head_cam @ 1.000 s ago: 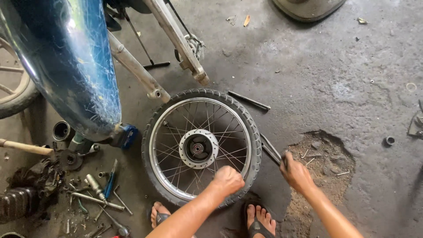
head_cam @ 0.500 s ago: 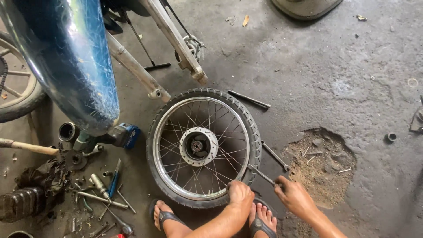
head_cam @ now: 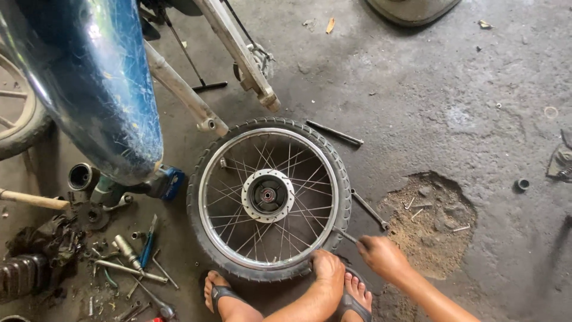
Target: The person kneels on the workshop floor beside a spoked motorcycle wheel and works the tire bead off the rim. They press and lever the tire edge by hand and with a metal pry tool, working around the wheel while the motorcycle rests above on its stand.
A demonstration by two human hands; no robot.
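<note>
Now both hands lower: left hand (head_cam: 328, 266) pressed flat on tyre (head_cam: 342, 179), right hand (head_cam: 381, 255) fisted around tyre lever (head_cam: 345, 235).

The wheel (head_cam: 268, 200) has a shiny metal rim with thin bright spokes, a dull grey metal hub, and a matt black rubber tyre with a ribbed tread. Beside it on the right, the concrete floor (head_cam: 453, 95) is rough and stained, broken into a crumbly sandy patch (head_cam: 426, 223). Above the wheel to the left, a blue fender (head_cam: 95, 89) looks glossy but scratched.
</note>
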